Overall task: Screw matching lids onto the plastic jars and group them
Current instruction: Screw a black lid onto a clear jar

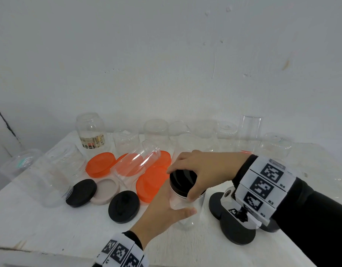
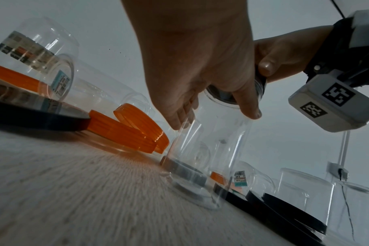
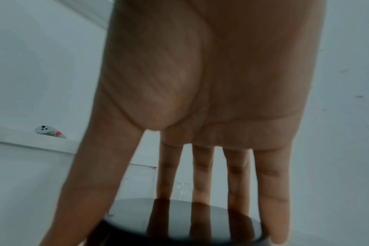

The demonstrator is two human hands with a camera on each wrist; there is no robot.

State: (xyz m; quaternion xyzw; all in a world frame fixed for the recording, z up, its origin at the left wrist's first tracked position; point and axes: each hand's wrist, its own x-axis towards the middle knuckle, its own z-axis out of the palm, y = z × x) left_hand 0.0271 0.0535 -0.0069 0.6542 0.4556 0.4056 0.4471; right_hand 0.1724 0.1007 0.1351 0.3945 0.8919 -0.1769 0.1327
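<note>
The left hand (image 1: 162,207) is wrapping its grip around the clear jar (image 1: 182,207) standing on the desk (image 1: 50,228). The right hand (image 1: 203,168) is pinching the black lid (image 1: 182,181) on top.

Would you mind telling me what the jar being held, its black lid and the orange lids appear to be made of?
The jar looks like clear, thin plastic: the table shows through its glossy wall. The black lid seems to be smooth, opaque plastic with a slight sheen. The orange lids appear to be translucent plastic, with ribbed sides in the left wrist view.
</note>
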